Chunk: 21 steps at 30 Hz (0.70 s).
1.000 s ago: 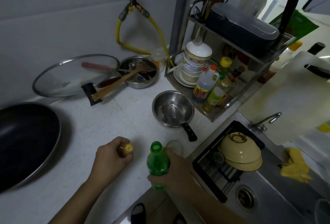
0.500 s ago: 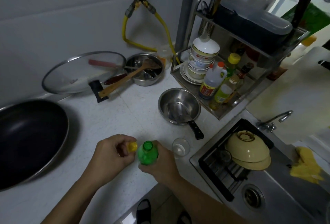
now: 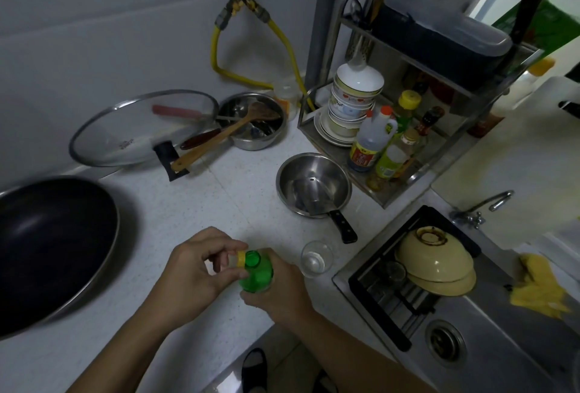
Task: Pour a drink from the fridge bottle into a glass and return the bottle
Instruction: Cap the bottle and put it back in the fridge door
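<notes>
A green plastic bottle [image 3: 256,274] stands upright on the white counter near its front edge, its mouth uncovered. My right hand [image 3: 277,289] is wrapped around the bottle's body from the right. My left hand [image 3: 194,270] pinches the yellow cap [image 3: 240,258] between thumb and fingers, right at the left rim of the bottle's mouth. A small clear glass [image 3: 315,257] stands upright just right of the bottle, apart from both hands; I cannot tell how much is in it.
A steel saucepan [image 3: 314,185] with a black handle sits behind the glass. A large dark wok [image 3: 47,245] fills the left. At right is the sink [image 3: 489,339] with a rack holding yellow bowls [image 3: 436,264]. A shelf of bottles and dishes [image 3: 386,138] stands behind.
The bottle has moved left, away from the glass, and now stands upright. My left hand has brought the yellow cap up against the bottle's mouth.
</notes>
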Motion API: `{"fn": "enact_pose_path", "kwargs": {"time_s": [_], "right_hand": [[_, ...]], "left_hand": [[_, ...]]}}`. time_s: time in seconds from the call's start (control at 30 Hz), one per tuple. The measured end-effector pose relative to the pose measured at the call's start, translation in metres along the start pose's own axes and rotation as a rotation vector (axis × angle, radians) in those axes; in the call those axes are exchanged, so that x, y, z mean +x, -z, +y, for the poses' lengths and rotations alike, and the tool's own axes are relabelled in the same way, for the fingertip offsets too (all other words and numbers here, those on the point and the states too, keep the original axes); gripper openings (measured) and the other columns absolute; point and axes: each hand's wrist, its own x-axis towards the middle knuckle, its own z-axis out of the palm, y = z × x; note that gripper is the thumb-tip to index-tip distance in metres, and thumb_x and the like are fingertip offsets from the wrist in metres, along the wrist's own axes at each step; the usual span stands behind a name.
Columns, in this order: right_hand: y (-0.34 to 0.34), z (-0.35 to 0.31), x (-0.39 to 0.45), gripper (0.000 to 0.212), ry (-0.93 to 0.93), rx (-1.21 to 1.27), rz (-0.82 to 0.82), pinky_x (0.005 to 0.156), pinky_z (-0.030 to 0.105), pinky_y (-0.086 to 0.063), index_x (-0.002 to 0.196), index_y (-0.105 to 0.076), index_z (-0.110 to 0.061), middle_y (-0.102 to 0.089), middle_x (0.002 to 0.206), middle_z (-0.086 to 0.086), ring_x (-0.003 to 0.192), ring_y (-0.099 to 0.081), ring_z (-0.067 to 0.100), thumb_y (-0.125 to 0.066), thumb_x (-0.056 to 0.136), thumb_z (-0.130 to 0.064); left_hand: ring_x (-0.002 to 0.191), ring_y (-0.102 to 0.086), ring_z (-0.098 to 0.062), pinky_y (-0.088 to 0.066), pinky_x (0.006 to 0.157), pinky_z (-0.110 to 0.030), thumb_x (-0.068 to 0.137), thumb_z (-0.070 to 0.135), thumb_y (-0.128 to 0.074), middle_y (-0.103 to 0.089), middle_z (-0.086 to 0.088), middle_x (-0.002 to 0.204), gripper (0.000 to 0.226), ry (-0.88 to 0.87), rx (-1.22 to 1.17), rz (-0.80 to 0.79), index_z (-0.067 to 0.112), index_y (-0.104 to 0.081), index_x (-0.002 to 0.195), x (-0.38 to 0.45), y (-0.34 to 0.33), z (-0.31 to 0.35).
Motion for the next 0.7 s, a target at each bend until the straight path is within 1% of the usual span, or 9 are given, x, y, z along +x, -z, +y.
{"fn": "enact_pose_path", "kwargs": {"time_s": [0.1, 0.17, 0.27, 0.4, 0.5, 0.6, 0.67, 0.7], "right_hand": [[0.000, 0.000, 0.001, 0.067, -0.002, -0.004, -0.021, 0.084, 0.035, -0.059, 0.122, -0.054, -0.038, -0.071, 0.108, -0.011, 0.097, -0.067, 0.007, -0.085, 0.063, -0.037], [0.000, -0.001, 0.001, 0.067, -0.003, -0.014, -0.028, 0.084, 0.035, -0.059, 0.123, -0.053, -0.038, -0.071, 0.108, -0.010, 0.097, -0.067, 0.007, -0.085, 0.063, -0.039], [0.000, 0.000, 0.001, 0.067, -0.012, -0.004, -0.036, 0.083, 0.035, -0.060, 0.123, -0.054, -0.036, -0.070, 0.106, -0.009, 0.095, -0.067, 0.008, -0.083, 0.064, -0.038], [0.000, 0.001, -0.001, 0.063, -0.015, 0.035, -0.033, 0.083, 0.034, -0.059, 0.120, -0.056, -0.034, -0.070, 0.105, -0.009, 0.094, -0.068, 0.008, -0.083, 0.064, -0.035], [-0.001, 0.001, -0.001, 0.061, -0.018, 0.047, -0.037, 0.080, 0.027, -0.058, 0.119, -0.056, -0.035, -0.071, 0.104, -0.010, 0.093, -0.068, 0.006, -0.085, 0.065, -0.031], [0.000, 0.001, -0.001, 0.062, -0.010, 0.045, -0.035, 0.076, 0.022, -0.057, 0.118, -0.056, -0.037, -0.071, 0.103, -0.010, 0.091, -0.068, 0.006, -0.085, 0.065, -0.030], [0.000, 0.001, -0.001, 0.062, -0.006, 0.043, -0.036, 0.073, 0.020, -0.055, 0.118, -0.055, -0.038, -0.071, 0.102, -0.010, 0.091, -0.068, 0.005, -0.085, 0.064, -0.031], [0.000, 0.000, -0.001, 0.062, -0.002, 0.041, -0.034, 0.074, 0.020, -0.055, 0.119, -0.055, -0.037, -0.071, 0.103, -0.010, 0.091, -0.068, 0.005, -0.084, 0.064, -0.031]], "left_hand": [[0.088, -0.062, -0.015, -0.051, 0.071, -0.015, 0.070, 0.023, -0.082, -0.064, 0.011, 0.102, 0.030, -0.027, -0.026, -0.009, 0.027, -0.076, 0.099, 0.003, 0.000, 0.004], [0.086, -0.062, -0.015, -0.051, 0.072, -0.015, 0.070, 0.021, -0.083, -0.065, 0.012, 0.098, 0.033, -0.036, -0.009, -0.021, 0.028, -0.075, 0.101, 0.004, -0.002, 0.006], [0.085, -0.060, -0.014, -0.047, 0.072, -0.012, 0.066, 0.017, -0.088, -0.066, 0.011, 0.086, 0.041, -0.036, 0.057, -0.016, 0.029, -0.073, 0.102, 0.006, -0.007, 0.010], [0.082, -0.059, -0.013, -0.048, 0.065, -0.012, 0.065, 0.016, -0.088, -0.066, 0.009, 0.084, 0.033, -0.043, 0.067, -0.003, 0.029, -0.076, 0.093, 0.006, -0.012, 0.013], [0.084, -0.058, -0.011, -0.048, 0.062, -0.012, 0.065, 0.020, -0.089, -0.064, 0.012, 0.080, 0.029, -0.037, 0.098, 0.028, 0.030, -0.075, 0.088, 0.006, -0.015, 0.015], [0.085, -0.057, -0.007, -0.048, 0.062, -0.012, 0.062, 0.024, -0.090, -0.062, 0.013, 0.076, 0.024, 0.003, 0.126, 0.056, 0.026, -0.072, 0.076, 0.007, -0.018, 0.015], [0.085, -0.057, -0.008, -0.048, 0.062, -0.012, 0.062, 0.023, -0.091, -0.062, 0.013, 0.075, 0.024, 0.029, 0.112, 0.062, 0.026, -0.071, 0.076, 0.007, -0.019, 0.015], [0.085, -0.058, -0.009, -0.048, 0.063, -0.012, 0.063, 0.021, -0.090, -0.062, 0.011, 0.076, 0.024, 0.017, 0.102, 0.046, 0.027, -0.073, 0.080, 0.007, -0.018, 0.014]]}}
